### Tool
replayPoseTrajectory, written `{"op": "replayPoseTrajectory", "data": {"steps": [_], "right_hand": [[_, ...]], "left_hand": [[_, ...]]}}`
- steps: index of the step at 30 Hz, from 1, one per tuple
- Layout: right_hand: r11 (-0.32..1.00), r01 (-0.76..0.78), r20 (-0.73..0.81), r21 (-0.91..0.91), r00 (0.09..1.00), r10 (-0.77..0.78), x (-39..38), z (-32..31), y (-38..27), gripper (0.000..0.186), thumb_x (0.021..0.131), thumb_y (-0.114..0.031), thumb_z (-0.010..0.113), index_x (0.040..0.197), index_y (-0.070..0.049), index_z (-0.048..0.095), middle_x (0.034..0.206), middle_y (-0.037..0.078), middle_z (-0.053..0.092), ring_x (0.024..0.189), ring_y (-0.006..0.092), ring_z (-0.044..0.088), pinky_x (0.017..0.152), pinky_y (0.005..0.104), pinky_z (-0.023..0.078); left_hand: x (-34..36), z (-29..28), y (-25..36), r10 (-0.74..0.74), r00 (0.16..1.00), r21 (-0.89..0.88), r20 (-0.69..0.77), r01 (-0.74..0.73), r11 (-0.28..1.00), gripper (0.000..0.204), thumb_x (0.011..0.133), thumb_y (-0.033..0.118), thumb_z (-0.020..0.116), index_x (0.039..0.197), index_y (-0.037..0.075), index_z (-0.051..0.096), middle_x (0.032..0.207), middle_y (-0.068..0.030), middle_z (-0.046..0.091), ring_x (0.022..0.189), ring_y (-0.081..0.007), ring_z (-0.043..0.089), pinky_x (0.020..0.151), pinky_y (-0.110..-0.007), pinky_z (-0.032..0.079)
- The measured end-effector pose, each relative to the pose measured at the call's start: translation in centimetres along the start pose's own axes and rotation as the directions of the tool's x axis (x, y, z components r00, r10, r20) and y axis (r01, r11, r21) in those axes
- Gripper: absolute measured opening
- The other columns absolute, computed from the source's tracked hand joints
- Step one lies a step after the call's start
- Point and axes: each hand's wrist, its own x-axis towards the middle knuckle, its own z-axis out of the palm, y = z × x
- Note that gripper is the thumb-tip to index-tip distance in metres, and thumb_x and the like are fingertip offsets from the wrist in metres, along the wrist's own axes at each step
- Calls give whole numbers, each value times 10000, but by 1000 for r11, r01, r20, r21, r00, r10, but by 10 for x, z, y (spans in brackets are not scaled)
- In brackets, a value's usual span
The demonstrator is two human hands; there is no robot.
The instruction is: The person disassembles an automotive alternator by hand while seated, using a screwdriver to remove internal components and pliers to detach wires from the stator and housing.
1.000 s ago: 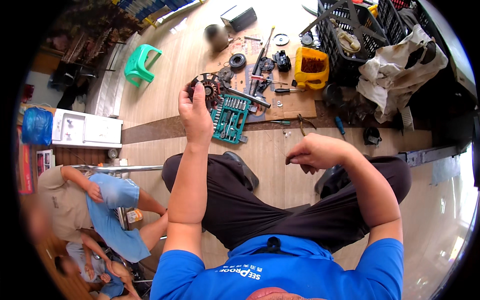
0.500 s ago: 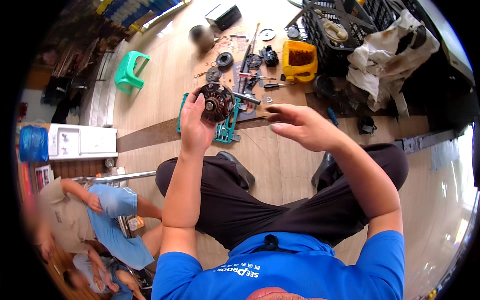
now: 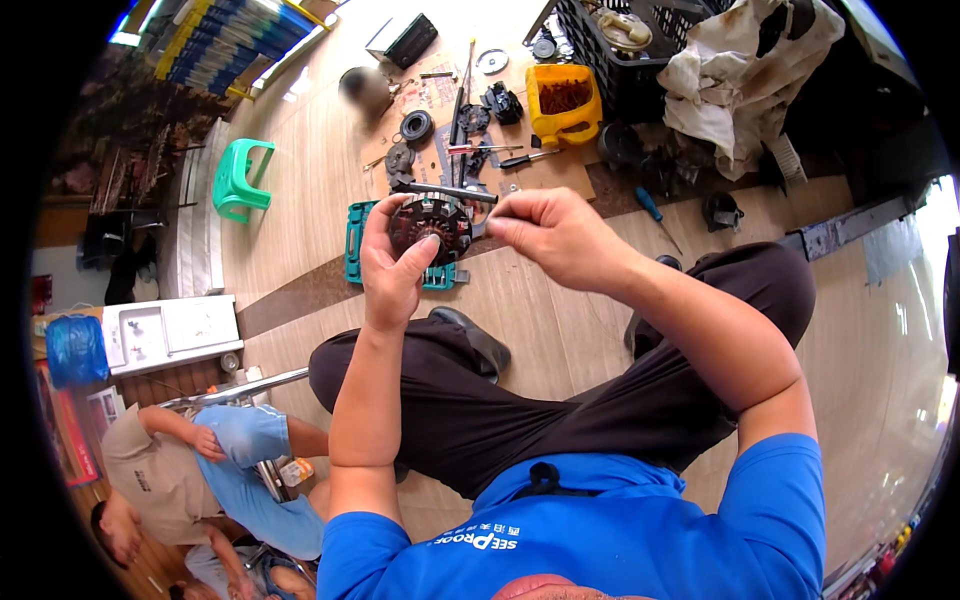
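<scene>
My left hand [image 3: 393, 270] grips a round dark part [image 3: 433, 220] with windings and slots round its rim, thumb across its face. At the part's right edge, my right hand [image 3: 545, 238] has its fingers pinched together; what is between them is too small to make out. Beneath the part lies an open teal socket case [image 3: 354, 247], mostly hidden. A dark metal bar [image 3: 447, 188] lies just behind the part. Farther back on stained cardboard [image 3: 552, 178] are a black ring [image 3: 416, 126], screwdrivers, a black housing [image 3: 505, 103] and several other loose parts.
A yellow cut jug [image 3: 563, 128], black crates [image 3: 635, 85] and a dirty cloth [image 3: 735, 90] stand at back right. A blue screwdriver [image 3: 648, 203] lies right. At left are a green stool [image 3: 236, 182], a white unit [image 3: 170, 330] and two seated people [image 3: 170, 480] beside a metal rail.
My right hand has come up and left to the round part, its fingers closing beside it. The part has turned in my left hand, my thumb moving onto its face. The view has shifted.
</scene>
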Motion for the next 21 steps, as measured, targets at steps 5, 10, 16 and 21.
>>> {"op": "replayPoseTrajectory", "data": {"steps": [5, 10, 16, 21], "right_hand": [[976, 27, -125, -215, 991, -54, 6, -9, 4, 162, 970, -135, 593, 918, 7, 650, 684, -26, 520, 657, 48, 425, 589, 245, 386], [951, 76, -75, -301, 992, -104, 2, -6, 0, 160, 944, -146, 607, 920, 6, 652, 672, 71, 554, 653, 134, 496, 618, 306, 434], [927, 107, -60, -360, 989, -137, 2, -3, -1, 184, 916, -182, 618, 925, -6, 672, 734, 180, 641, 677, 292, 637, 658, 381, 490], [915, 115, -64, -387, 986, -151, 4, -6, -1, 187, 913, -187, 619, 924, -8, 672, 768, 192, 650, 716, 324, 645, 669, 395, 494]], "left_hand": [[1, 4, 6, -56, 997, -71, 54, 59, 996, 494, 844, 22, 593, 1302, -39, 420, 1137, -127, 605, 1029, -205, 624, 932, -344, 513], [3, 5, 6, -110, 992, -25, -54, 109, 994, 446, 862, 21, 570, 1281, -50, 434, 1128, -138, 609, 1016, -201, 633, 916, -342, 524], [3, 7, 3, -107, 988, -4, -114, 107, 994, 416, 876, 43, 560, 1263, -52, 442, 1115, -145, 620, 976, -204, 653, 886, -338, 544], [5, 1, 4, -168, 982, -132, -82, 157, 979, 421, 881, 109, 571, 1253, -46, 448, 1099, -152, 630, 962, -226, 666, 872, -358, 560]]}}
